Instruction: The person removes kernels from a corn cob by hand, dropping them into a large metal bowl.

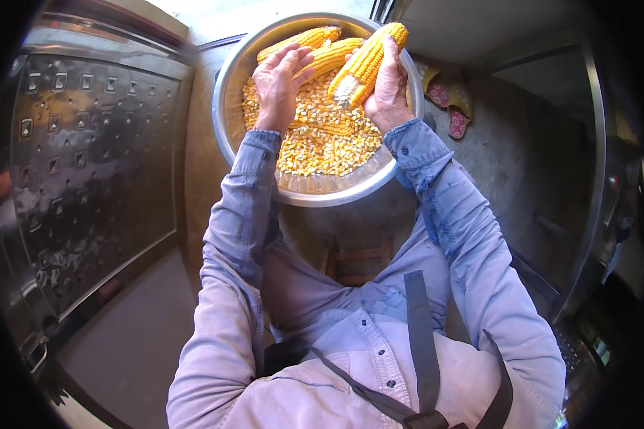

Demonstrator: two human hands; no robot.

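A metal basin [322,198] before me holds loose yellow corn kernels [327,147] and several ears of corn. My right hand [389,94] grips an ear of corn [369,67] tilted over the basin's right side; some kernels are gone from its lower end, baring the pale cob. Over the basin's left side is my left hand [280,80], fingers spread and slightly curled, nothing seen in it. Beyond its fingertips rest two full ears, one at the back [303,43], the other [327,58] nearer the middle. Another ear [322,127] lies partly sunk among the kernels.
An embossed metal door panel [96,145] stands at the left. Floral slippers [458,120] lie on the floor right of the basin. A wooden stool or frame [357,257] shows between my legs. Straps hang across my shirt front.
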